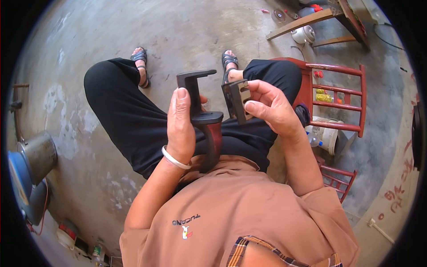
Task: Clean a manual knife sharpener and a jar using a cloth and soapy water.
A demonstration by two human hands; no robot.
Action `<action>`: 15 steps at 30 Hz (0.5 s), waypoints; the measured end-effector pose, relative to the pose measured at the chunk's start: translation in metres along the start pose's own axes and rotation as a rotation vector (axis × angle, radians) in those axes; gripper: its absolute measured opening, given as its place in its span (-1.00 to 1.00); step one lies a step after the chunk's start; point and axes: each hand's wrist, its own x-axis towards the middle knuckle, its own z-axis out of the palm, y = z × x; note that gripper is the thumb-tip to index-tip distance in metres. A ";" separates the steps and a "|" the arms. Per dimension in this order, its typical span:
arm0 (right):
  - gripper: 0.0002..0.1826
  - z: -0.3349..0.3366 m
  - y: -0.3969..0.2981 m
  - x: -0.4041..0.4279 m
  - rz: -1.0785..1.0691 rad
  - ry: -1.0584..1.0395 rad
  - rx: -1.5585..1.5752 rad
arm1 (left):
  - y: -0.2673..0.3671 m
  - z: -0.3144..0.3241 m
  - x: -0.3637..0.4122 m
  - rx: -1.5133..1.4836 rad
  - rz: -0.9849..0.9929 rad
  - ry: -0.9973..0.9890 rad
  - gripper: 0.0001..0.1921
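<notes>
Upright before my lap is a black and dark red plastic device body (213, 128), with a curved handle pointing towards my shirt and an angled black arm on top. My left hand (181, 123) grips its side, the thumb up along the arm and some fingers hidden behind it. To the right, apart from the body, my right hand (272, 106) pinches a flat rectangular black part with a metallic inner face (236, 101) between thumb and fingers. The exact kind of device cannot be told.
A red wooden chair (337, 96) stands at the right, with a white bucket (325, 133) near it. Farther up is a wooden-legged table or stool (300, 23). A metal pot (39, 155) and a blue basin (20, 177) are at the left on the concrete floor (110, 30).
</notes>
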 end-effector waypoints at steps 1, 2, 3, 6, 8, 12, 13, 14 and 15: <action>-0.52 0.006 -0.002 0.003 -0.046 0.049 -0.054 | 0.005 0.004 -0.002 0.096 0.054 -0.007 -0.51; -0.52 0.014 -0.004 0.004 -0.044 0.048 -0.054 | 0.008 0.007 -0.003 0.096 0.053 -0.005 -0.51; -0.53 0.022 -0.005 0.004 -0.042 0.082 -0.093 | 0.010 0.010 -0.004 0.135 0.111 -0.014 -0.50; -0.55 0.031 -0.007 0.007 -0.062 0.136 -0.130 | 0.015 0.015 -0.008 0.161 0.162 -0.047 -0.47; -0.55 0.032 -0.007 0.009 -0.075 0.146 -0.122 | 0.016 0.014 -0.008 0.149 0.155 -0.071 -0.46; -0.59 0.042 -0.005 0.011 -0.115 0.144 -0.124 | 0.009 0.012 -0.006 0.192 0.233 -0.133 -0.43; -0.61 0.045 -0.003 0.012 -0.105 0.135 -0.121 | 0.008 0.013 -0.005 0.177 0.249 -0.154 -0.42; -0.63 0.047 -0.002 0.011 -0.095 0.127 -0.118 | 0.007 0.016 -0.005 0.174 0.250 -0.153 -0.42; -0.63 0.048 -0.003 0.012 -0.094 0.125 -0.119 | 0.006 0.020 -0.005 0.126 0.268 -0.156 -0.41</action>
